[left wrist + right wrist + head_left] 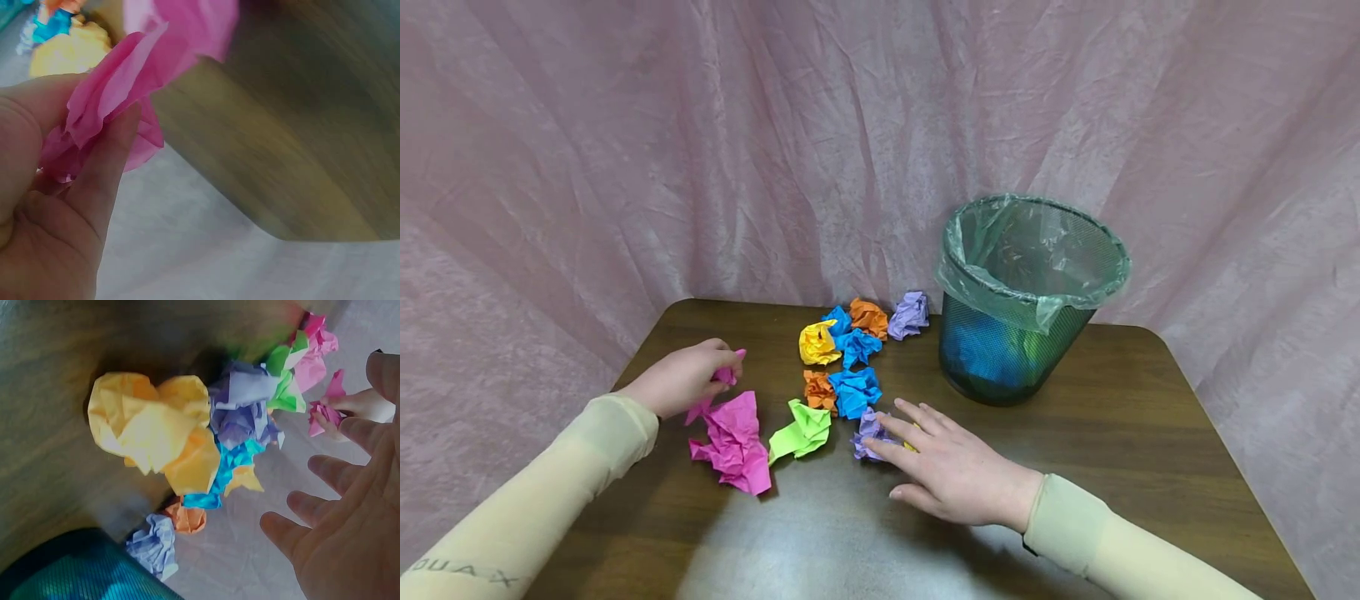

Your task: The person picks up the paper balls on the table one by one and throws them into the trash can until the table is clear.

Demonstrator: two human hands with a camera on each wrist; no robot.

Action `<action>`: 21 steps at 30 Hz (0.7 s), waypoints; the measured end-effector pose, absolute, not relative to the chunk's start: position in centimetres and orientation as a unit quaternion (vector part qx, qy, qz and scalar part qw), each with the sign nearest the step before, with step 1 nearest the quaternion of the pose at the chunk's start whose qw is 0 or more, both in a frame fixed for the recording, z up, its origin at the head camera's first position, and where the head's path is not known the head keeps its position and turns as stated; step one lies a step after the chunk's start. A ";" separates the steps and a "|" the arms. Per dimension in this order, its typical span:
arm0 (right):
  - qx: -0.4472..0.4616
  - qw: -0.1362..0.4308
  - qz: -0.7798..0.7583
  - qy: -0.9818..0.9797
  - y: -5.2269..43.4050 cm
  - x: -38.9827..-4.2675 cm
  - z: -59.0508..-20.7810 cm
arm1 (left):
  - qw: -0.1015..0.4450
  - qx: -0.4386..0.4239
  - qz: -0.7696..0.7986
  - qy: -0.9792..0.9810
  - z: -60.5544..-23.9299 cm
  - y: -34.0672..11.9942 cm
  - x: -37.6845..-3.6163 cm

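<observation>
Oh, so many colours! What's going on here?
Someone's left hand pinches a crumpled pink paper above a wooden table. Their right hand, fingers spread, is over a yellow wad and a purple one, gripping neither. Other crumpled papers lie on the table, left of a lined mesh bin with something blue and green showing through its side.

The papers point(735, 446) look matt and creased. The bin point(988, 354) is mesh, seemingly metal; its bag point(976, 282), glossy plastic; the tabletop point(1120, 433), smooth wood-grain with a sheen; the curtain point(760, 150), crinkled, velvety cloth.
</observation>
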State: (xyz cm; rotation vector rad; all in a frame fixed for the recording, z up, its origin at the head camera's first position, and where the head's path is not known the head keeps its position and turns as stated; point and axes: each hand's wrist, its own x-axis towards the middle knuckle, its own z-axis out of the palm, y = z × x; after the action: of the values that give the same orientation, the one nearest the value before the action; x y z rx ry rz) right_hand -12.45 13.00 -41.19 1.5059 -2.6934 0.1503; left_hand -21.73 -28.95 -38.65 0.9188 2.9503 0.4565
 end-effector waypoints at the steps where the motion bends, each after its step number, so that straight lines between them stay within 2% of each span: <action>1: 0.485 0.028 0.049 -0.873 13.1 -12.5 -41.1 | 0.001 0.301 0.141 0.943 -38.6 -28.5 -21.7; 9: 0.463 0.034 0.052 -0.884 14.0 -13.0 -39.5 | -0.027 0.354 0.134 0.925 -37.9 -24.8 -21.5; 21: 0.450 0.078 0.037 -0.889 15.6 -13.4 -35.6 | 0.001 0.386 0.147 0.911 -34.9 -19.5 -21.0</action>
State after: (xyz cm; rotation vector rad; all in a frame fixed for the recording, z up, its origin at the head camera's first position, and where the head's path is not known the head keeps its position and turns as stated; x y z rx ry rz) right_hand -13.43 15.60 -35.60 1.3472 -2.6611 0.1109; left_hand -20.96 -19.54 -34.86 1.2127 2.8597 0.4610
